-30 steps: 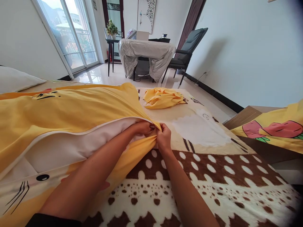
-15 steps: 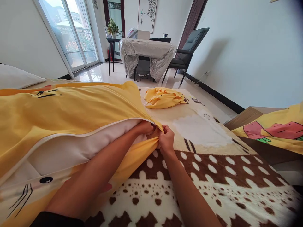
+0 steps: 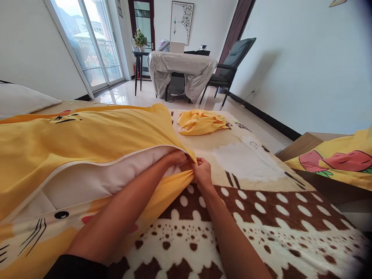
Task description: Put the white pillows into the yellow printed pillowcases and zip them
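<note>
A long yellow pillow cover (image 3: 122,126) with printed faces lies across the bed, its white-edged zip opening gaping along the side. Inside the gap shows the white pillow (image 3: 95,178). My left hand (image 3: 178,157) reaches through the opening to the right-hand end. Its fingers look curled, but the cover hides their tips and whatever they hold. At that end my right hand (image 3: 203,170) pinches the cover's corner from outside, thumb and fingers closed on the fabric. The two hands are close together, on either side of the cloth.
A crumpled yellow cloth (image 3: 202,122) lies farther back on the patterned blanket (image 3: 255,209). To the right, yellow printed fabric (image 3: 340,157) drapes over a wooden box-like piece (image 3: 302,145). Beyond the bed stand a covered table (image 3: 180,62) and a black chair (image 3: 232,64). A white pillow (image 3: 26,99) is at left.
The view has tilted up slightly. Both hands stay at the cover's right-hand corner, with my right hand's grip shifted only a little. The cover's near side has slid slightly to the right.
</note>
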Demonstrator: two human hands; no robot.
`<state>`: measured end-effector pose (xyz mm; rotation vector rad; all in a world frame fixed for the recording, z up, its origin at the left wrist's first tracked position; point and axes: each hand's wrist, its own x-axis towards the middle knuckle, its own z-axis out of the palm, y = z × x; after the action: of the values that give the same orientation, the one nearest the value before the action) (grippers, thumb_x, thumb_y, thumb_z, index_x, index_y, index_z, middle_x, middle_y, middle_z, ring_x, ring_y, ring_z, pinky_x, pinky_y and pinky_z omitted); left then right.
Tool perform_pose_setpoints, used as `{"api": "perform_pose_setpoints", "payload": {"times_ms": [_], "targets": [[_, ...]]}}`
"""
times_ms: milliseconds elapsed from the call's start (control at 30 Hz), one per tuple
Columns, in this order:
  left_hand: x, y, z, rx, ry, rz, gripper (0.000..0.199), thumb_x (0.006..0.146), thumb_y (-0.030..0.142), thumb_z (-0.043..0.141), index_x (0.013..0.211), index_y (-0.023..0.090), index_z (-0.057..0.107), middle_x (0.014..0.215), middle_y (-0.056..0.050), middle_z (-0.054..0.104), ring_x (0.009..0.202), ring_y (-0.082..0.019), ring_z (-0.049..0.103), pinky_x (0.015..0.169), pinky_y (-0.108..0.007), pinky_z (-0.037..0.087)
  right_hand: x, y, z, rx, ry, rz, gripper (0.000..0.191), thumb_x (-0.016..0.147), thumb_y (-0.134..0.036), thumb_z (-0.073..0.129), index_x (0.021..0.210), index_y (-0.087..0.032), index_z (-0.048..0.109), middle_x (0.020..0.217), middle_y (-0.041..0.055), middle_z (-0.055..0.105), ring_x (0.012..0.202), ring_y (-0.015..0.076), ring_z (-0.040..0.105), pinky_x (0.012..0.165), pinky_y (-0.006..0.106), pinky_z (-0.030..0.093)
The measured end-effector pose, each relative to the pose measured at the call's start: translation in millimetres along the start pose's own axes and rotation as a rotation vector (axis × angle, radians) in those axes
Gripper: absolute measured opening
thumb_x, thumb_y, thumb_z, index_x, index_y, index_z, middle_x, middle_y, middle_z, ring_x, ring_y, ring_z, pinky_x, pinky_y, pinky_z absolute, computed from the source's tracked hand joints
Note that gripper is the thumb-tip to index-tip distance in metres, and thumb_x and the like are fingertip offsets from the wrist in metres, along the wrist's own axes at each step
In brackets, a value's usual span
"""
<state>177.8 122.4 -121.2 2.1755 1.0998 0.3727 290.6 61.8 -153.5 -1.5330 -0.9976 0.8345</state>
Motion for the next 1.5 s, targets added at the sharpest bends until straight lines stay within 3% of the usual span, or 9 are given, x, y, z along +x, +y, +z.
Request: {"api": "perform_pose_setpoints", "payload": {"times_ms": [167,533,667,833,933,1167,1333,1433,1500], "targets": [[2,2,5.5,0.118,0.107,-0.057,0.018,0.083,0.022,0.049,0.084,0.013,0.064,0.103,-0.011,0.068,0.096,-0.024,0.059,0.095,-0.036,0.044,2,0,-5,-0.253,0.051,-0.072,0.017,0.058,-0.017,0.047,0.072,-0.018,0.056,0.074,0.0075,0.065,0.073,0.0224,0.058,0.067,0.029,0.038],[-5,17,6.2,0.113,0.247,-0.116,0.016,0.074,0.013,0.053,0.08,0.015,0.068,0.094,-0.008,0.071,0.093,-0.024,0.062,0.09,-0.031,0.047,3,1,-6,-0.362,0.046,-0.125,0.024,0.062,-0.018,0.043,0.08,-0.018,0.06,0.077,0.0068,0.067,0.071,0.0205,0.058,0.066,0.027,0.038],[-6,19,4.6,0.068,0.288,-0.133,0.023,0.076,0.016,0.054,0.094,0.017,0.068,0.101,-0.006,0.071,0.104,-0.023,0.059,0.095,-0.03,0.044,4,1,-7,-0.362,0.049,-0.14,0.026,0.063,-0.016,0.043,0.08,-0.018,0.062,0.078,0.0074,0.068,0.073,0.0209,0.059,0.066,0.027,0.038],[-5,15,5.2,0.038,0.27,-0.161,0.025,0.08,0.015,0.055,0.103,0.013,0.065,0.121,-0.01,0.063,0.114,-0.024,0.055,0.101,-0.03,0.04,1,-3,-7,-0.355,0.065,-0.166,0.028,0.064,-0.014,0.041,0.08,-0.017,0.063,0.079,0.0078,0.068,0.075,0.0211,0.059,0.068,0.027,0.038],[2,11,9.7,0.035,0.205,-0.167,0.015,0.079,0.011,0.057,0.092,0.01,0.066,0.111,-0.011,0.066,0.106,-0.023,0.059,0.096,-0.033,0.045,-1,-6,-7,-0.339,0.089,-0.215,0.03,0.064,-0.014,0.04,0.081,-0.017,0.064,0.078,0.0075,0.068,0.073,0.0204,0.058,0.067,0.027,0.038],[19,9,29.7,-0.027,0.22,-0.139,0.014,0.086,0.025,0.059,0.089,0.012,0.063,0.1,-0.004,0.064,0.096,-0.02,0.06,0.086,-0.039,0.05,1,-2,-8,-0.328,0.095,-0.262,0.028,0.066,-0.017,0.039,0.077,-0.018,0.065,0.074,0.0062,0.067,0.069,0.0194,0.056,0.066,0.028,0.037],[21,9,38.0,-0.143,0.368,-0.097,0.018,0.081,0.007,0.053,0.096,0.011,0.063,0.11,-0.008,0.064,0.104,-0.02,0.057,0.095,-0.037,0.045,9,7,-10,-0.339,0.106,-0.277,0.023,0.069,-0.025,0.047,0.078,-0.018,0.068,0.084,0.0075,0.064,0.08,0.021,0.056,0.076,0.032,0.041],[25,7,35.8,-0.197,0.351,-0.079,0.025,0.074,0.001,0.052,0.092,0.011,0.065,0.108,-0.008,0.066,0.103,-0.021,0.056,0.097,-0.033,0.043,15,11,-11,-0.335,0.148,-0.254,0.021,0.068,-0.035,0.058,0.076,-0.019,0.069,0.101,0.0103,0.06,0.097,0.0247,0.053,0.089,0.037,0.039],[27,6,32.1,-0.221,0.298,-0.073,0.023,0.072,-0.001,0.055,0.088,0.012,0.066,0.103,-0.006,0.068,0.1,-0.019,0.058,0.096,-0.032,0.044,18,11,-13,-0.285,0.075,-0.25,0.022,0.067,-0.04,0.06,0.075,-0.021,0.067,0.102,0.008,0.061,0.103,0.0247,0.052,0.093,0.037,0.038]]}}
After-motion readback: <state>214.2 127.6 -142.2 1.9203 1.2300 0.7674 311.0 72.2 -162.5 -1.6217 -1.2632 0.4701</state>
